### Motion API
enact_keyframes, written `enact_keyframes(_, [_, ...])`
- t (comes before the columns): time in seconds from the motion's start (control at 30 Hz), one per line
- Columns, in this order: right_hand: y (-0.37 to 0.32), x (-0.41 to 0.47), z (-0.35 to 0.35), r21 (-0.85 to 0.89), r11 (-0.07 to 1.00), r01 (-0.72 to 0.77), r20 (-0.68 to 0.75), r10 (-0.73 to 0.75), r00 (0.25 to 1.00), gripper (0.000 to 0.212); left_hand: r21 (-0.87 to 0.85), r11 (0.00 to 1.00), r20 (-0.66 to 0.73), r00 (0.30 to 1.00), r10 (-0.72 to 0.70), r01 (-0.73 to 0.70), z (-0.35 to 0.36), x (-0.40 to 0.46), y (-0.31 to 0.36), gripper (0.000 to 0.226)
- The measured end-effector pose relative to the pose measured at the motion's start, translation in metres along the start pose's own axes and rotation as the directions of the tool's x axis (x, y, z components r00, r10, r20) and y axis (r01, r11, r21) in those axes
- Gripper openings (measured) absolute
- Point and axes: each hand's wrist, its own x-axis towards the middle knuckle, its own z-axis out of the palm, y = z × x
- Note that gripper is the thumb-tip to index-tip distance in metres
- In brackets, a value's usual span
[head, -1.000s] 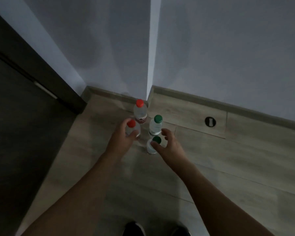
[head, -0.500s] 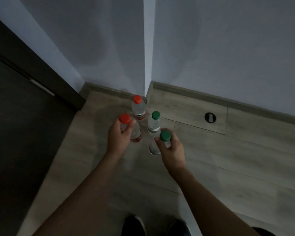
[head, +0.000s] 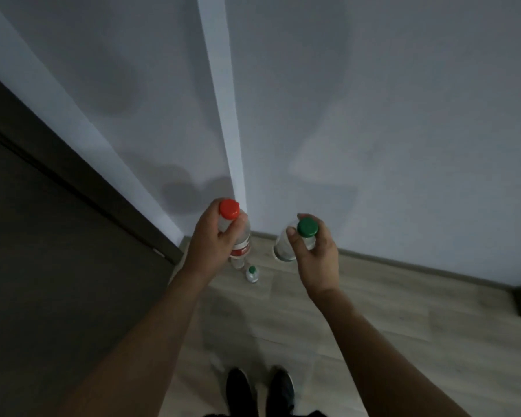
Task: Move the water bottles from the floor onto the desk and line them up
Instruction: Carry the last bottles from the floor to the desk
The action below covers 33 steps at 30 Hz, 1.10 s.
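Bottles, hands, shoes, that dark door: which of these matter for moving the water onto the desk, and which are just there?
Part of the job:
- red-capped bottle, held by the left hand
- green-capped bottle, held by the right hand
- small green-capped bottle, on the floor

Just there:
- dark door
- wall
- shoes

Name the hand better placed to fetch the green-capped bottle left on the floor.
Neither is free: the left hand holds the red-capped bottle and the right hand holds a green-capped one. The floor bottle appears just below the left hand, so left would probably be closer once emptied.
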Motion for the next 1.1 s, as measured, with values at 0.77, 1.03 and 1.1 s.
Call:
enact_keyframes(0.77, [-0.187, -0.012, -0.133, 0.170, 0.975, 0.145, -0.366, -0.075, 0.928, 0.021, -0.161, 0.937, -0.248, 0.932, 0.266, -0.310, 0.000, -0.017, 0.238, 0.019])
enact_keyframes(1.03, [-0.180, -0.058, -0.196, 0.079, 0.992, 0.099, -0.621, -0.029, 0.783, 0.019, -0.234, 0.857, -0.051, 0.886, 0.461, -0.459, 0.059, -0.037, 0.275, 0.021])
enact_keyframes(1.1, [-0.176, -0.076, -0.214, 0.057, 0.995, 0.079, -0.695, -0.017, 0.719, 0.018, -0.287, 0.828, 0.019, 0.862, 0.507, -0.481, 0.079, -0.048, 0.287, 0.021])
